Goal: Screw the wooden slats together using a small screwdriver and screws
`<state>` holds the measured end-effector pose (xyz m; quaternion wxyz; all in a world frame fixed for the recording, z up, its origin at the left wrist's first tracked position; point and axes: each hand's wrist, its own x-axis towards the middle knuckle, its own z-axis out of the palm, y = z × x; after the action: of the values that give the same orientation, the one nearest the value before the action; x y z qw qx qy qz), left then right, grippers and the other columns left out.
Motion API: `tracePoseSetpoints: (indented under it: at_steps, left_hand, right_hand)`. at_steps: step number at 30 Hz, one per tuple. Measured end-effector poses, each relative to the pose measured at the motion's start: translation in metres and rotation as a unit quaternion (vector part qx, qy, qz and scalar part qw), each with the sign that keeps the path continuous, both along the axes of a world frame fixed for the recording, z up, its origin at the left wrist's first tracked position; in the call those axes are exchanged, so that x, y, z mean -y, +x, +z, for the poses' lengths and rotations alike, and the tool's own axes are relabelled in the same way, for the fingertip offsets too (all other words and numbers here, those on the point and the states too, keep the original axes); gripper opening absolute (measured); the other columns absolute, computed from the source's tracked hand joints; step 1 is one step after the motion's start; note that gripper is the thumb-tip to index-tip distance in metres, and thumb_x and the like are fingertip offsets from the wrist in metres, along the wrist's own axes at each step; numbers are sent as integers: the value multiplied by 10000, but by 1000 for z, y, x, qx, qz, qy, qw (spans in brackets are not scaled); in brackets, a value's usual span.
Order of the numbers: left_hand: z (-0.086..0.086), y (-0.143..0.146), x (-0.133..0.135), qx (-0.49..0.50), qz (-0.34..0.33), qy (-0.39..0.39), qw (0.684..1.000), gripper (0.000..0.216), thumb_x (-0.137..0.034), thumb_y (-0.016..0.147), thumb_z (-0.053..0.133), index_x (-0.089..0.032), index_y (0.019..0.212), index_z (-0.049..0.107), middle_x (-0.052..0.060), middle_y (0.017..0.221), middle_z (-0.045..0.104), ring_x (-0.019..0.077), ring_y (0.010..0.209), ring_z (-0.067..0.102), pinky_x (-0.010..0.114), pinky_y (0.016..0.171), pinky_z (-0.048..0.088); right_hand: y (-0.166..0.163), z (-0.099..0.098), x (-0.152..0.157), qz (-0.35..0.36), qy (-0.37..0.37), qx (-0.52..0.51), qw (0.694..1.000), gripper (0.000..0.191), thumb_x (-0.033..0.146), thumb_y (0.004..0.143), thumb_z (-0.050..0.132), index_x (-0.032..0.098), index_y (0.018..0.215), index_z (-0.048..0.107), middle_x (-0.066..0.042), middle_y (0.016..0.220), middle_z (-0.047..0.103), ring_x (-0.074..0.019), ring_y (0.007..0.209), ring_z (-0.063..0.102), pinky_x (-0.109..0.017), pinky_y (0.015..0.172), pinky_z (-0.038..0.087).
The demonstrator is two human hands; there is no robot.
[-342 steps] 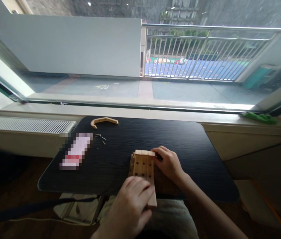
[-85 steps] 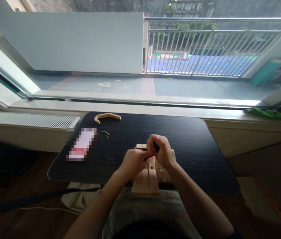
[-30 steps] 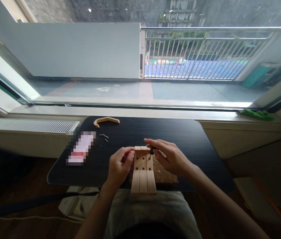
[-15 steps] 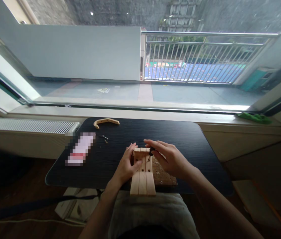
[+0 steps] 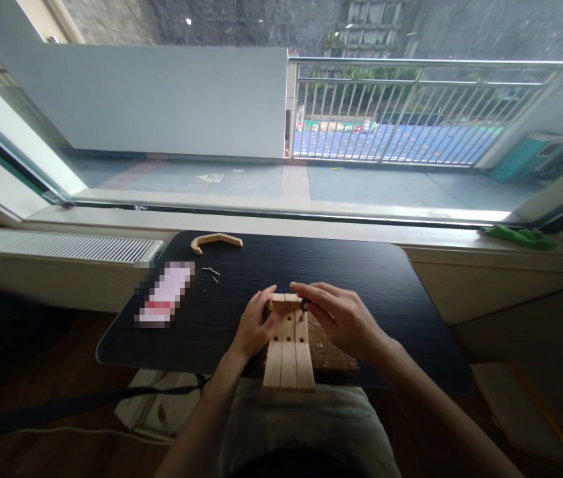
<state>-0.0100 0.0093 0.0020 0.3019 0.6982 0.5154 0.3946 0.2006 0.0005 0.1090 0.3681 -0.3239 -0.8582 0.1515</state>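
Observation:
Three pale wooden slats (image 5: 289,365) lie side by side with a crosspiece at their far end and several dark holes. My left hand (image 5: 251,328) is closed around their left edge, its thumb on top. In my right hand (image 5: 345,315) is a small tool with a black handle, which looks like a screwdriver (image 5: 305,304). Its thin shaft points down at a hole in the right slat; the fingers hide most of the handle. Under the slats sits a brown block wrapped in shiny film (image 5: 334,352).
The black table (image 5: 371,279) stands against the window sill. On it are a curved wooden piece (image 5: 218,239), small metal hardware (image 5: 210,271) and a blurred pink-white item (image 5: 169,289). A green cloth (image 5: 518,236) lies on the sill. A radiator (image 5: 62,245) stands left.
The left thumb has drawn back toward the left edge, uncovering more holes. My right hand has shifted slightly, with the black handle less visible. The whole view has moved a little.

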Motion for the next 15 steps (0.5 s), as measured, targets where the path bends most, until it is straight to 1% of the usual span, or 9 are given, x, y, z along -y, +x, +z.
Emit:
tracePoseSetpoints:
  at_steps: [3,5,7,12,15]
  left_hand:
    - [1,0,1,-3,7,13,1000,386,-369,914,472,-164,1222,580,131,1269,632,254,1197,570,449,1061,417]
    - [2,1,0,-12,8,16,1000,321,-371,928,450,-176,1102,638,111,1186,678,248,1149,595,458,1070,403]
    - [2,2,-1,-16,11,19,1000,304,-380,936,443,-189,1010,667,95,1125,706,246,1121,610,466,1085,383]
    - [-2,2,-3,-4,18,20,1000,301,-387,937,454,-206,1012,682,81,1111,721,247,1094,629,466,1099,368]
    - [-3,2,-4,-1,19,23,1000,305,-392,938,454,-208,989,691,81,1118,720,252,1102,625,464,1096,372]
  right_hand:
    - [1,-2,-2,-11,7,-1,1000,371,165,959,485,230,1316,563,-95,1096,697,-173,909,673,-282,759,531]
    - [1,-4,-3,-24,14,1,1000,340,179,956,506,217,1283,591,-90,1075,705,-169,888,675,-276,752,528]
    - [2,-5,-4,-38,30,4,999,314,190,956,518,206,1256,608,-85,1041,713,-162,854,675,-270,735,526]
    - [0,-5,-3,-66,65,26,995,317,204,963,504,200,1268,593,-78,976,709,-161,797,658,-276,699,521]
    - [-1,-5,-1,-60,45,29,997,411,180,961,464,208,1370,496,-90,1017,679,-186,861,642,-318,749,530]
